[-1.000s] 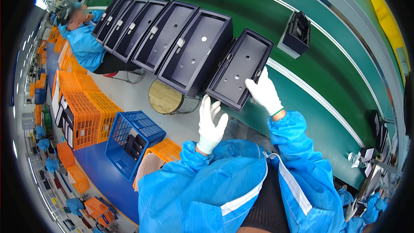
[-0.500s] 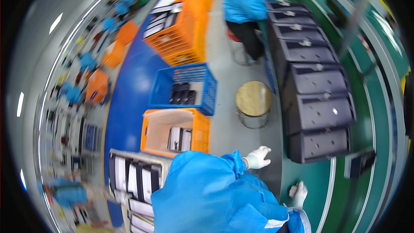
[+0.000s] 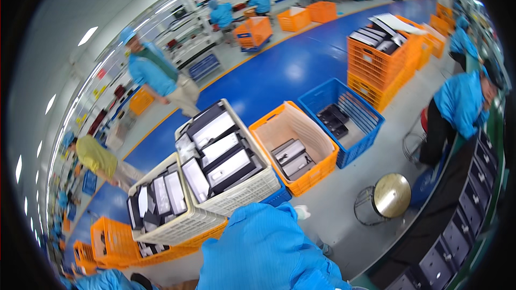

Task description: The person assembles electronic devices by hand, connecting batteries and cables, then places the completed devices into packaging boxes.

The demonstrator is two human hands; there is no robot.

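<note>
My left hand (image 3: 303, 212), in a white glove, shows only as a small patch past the blue sleeve (image 3: 269, 241). Its fingers are mostly hidden, and I make out nothing held in them. Nearest to it is an orange crate (image 3: 321, 167) with a pale lining and a few flat grey-and-black pieces (image 3: 293, 158) inside. My right hand is out of the picture. At the lower right runs a row of dark box-shaped housings (image 3: 450, 239) with greyish faces.
Two cream crates (image 3: 236, 190) hold white-and-black panels. A blue crate (image 3: 357, 153) holds black parts. A round stool (image 3: 391, 196) stands on the grey floor, near a seated co-worker (image 3: 457, 102). Another person (image 3: 156, 72) walks beyond the blue floor lane (image 3: 285, 70).
My view has swung left, bringing the cream crates to the middle and the row of housings to the lower right. My right hand has left the picture; the left is now mostly covered by the sleeve.
</note>
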